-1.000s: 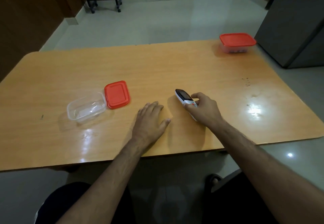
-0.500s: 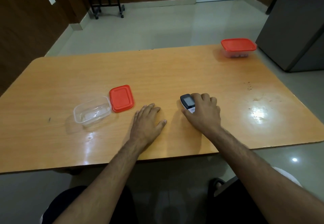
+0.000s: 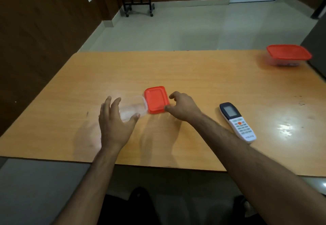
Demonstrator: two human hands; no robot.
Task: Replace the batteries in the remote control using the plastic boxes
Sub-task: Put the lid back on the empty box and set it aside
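At table [image 3: 194, 69] centre, the red lid [image 3: 156, 101] is being framed by the spread right hand [image 3: 183, 108]; the clear box [image 3: 133, 110] is being flanked by the open left hand [image 3: 114, 124]. The remote [image 3: 237, 121] is lying at four o'clock, the lidded box [image 3: 288, 54] at two.

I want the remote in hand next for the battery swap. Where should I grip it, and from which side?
Grip the remote across its two long edges at the white keypad half, coming from above. It lies flat, face up and alone on the table, its dark display end pointing away, to the right of the right hand. A flat, narrow body likely suits a thumb-and-fingers pinch.
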